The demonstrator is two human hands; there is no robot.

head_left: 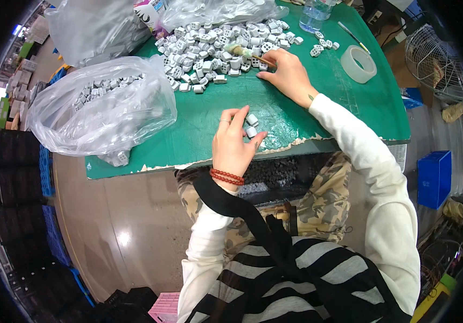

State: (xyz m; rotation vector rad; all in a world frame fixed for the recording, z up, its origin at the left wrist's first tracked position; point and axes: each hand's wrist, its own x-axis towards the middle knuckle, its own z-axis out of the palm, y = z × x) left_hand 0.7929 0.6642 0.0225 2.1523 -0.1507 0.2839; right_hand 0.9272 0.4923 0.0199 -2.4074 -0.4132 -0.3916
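Observation:
My right hand [289,72] pinches a thin wooden stick [263,62] over the right part of a pile of small parts [204,56]. The stick's far end is a thicker, wrapped-looking yellowish-green head [237,50], which rests on or just above the pile. The parts are light grey, blocky and rounded, several with holes in them. Near the table's front edge, my left hand [233,141] lies with thumb and fingers apart. Just beside its fingertips are two loose grey parts [251,125], on the green table mat [199,116]; whether the fingers touch them is hard to see.
An open clear plastic bag [140,107] with more parts stands at the left; other filled bags [96,32] are behind. To the right lie a tape roll [358,64], a pen [353,37], a few loose parts [323,44] and a clear bottle [313,16]. A container of dark parts [274,175] is below the edge.

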